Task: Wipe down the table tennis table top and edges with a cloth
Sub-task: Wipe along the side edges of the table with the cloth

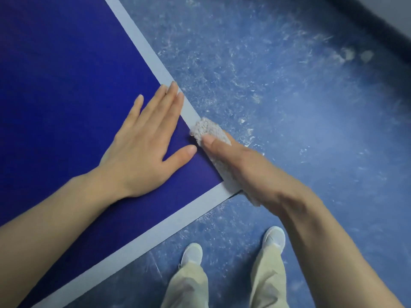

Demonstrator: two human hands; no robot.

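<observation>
The dark blue table tennis table (66,85) fills the left of the head view, with a pale line along its right side and near end that meet at the corner. My left hand (146,143) lies flat on the top just inside that corner, fingers straight and together. My right hand (242,170) grips a fluffy grey-white cloth (208,128) wrapped over the table's right edge near the corner, thumb on top. The rest of its fingers are hidden below the edge.
A scuffed blue floor (289,96) spreads to the right and below the table. My two white shoes (192,254) and beige trouser legs stand near the corner. A dark skirting strip runs along the top right.
</observation>
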